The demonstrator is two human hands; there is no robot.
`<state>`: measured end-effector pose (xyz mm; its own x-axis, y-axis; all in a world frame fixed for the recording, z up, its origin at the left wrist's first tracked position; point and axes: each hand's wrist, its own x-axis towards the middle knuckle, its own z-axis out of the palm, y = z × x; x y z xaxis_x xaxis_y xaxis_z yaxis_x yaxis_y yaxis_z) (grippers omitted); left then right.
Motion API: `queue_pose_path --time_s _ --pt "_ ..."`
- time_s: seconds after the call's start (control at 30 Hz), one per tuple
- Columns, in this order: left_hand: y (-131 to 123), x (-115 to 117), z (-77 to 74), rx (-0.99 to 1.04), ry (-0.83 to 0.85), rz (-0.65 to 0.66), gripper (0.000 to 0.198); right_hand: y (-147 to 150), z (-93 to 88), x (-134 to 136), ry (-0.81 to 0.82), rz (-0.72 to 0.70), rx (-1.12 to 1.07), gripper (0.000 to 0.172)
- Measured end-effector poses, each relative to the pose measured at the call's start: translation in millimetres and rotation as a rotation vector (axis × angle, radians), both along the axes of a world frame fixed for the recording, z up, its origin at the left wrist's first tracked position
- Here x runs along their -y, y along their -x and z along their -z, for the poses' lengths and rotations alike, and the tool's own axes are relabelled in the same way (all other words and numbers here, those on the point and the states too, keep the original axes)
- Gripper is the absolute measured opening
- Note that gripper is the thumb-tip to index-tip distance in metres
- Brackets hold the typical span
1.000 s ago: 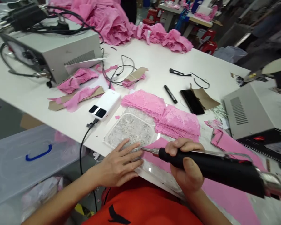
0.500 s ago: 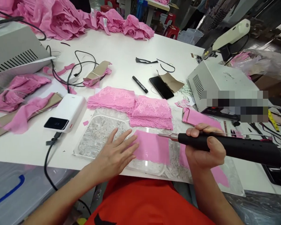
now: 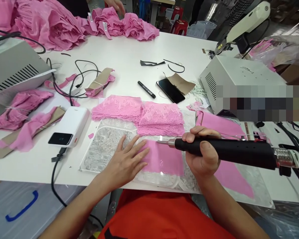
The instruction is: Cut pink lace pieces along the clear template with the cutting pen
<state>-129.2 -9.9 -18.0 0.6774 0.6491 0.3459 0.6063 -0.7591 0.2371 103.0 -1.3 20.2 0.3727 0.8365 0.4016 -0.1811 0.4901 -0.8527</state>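
My left hand (image 3: 126,162) lies flat with its fingers spread, the fingertips on the left edge of a pink fabric piece (image 3: 164,159). That piece lies on a scuffed clear plastic sheet (image 3: 99,142). My right hand (image 3: 203,151) is wrapped round a thick black handheld tool (image 3: 229,151) with a tapered metal tip. The tip points left, over the upper part of the fabric; whether it touches I cannot tell. Two folded stacks of pink lace (image 3: 161,116) lie just behind the piece. More pink fabric (image 3: 234,179) extends right of and below my right hand.
A white power bank (image 3: 74,122) with a cable stands left. Behind the lace lie a black marker (image 3: 146,89) and a phone (image 3: 170,90). Grey machine boxes (image 3: 239,83) flank both sides. Another person's hand (image 3: 116,5) is at the pink fabric heap (image 3: 109,23) at the back.
My right hand has moved left with the tool, its tip now further over the pink piece. My left hand stays nearly in place. Another person's hand has appeared at the back heap.
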Motion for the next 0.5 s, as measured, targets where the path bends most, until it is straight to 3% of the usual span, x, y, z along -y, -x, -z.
queue_pose_path --time_s 0.4,0.5 --pt "-1.0 0.0 2.1 0.011 0.002 -0.013 0.033 3.0 2.2 -4.6 -0.021 -0.046 0.037 0.008" --pt "-0.9 0.0 2.6 0.019 -0.004 -0.016 0.033 -1.2 -1.1 -8.8 -0.008 -0.003 0.000 0.011"
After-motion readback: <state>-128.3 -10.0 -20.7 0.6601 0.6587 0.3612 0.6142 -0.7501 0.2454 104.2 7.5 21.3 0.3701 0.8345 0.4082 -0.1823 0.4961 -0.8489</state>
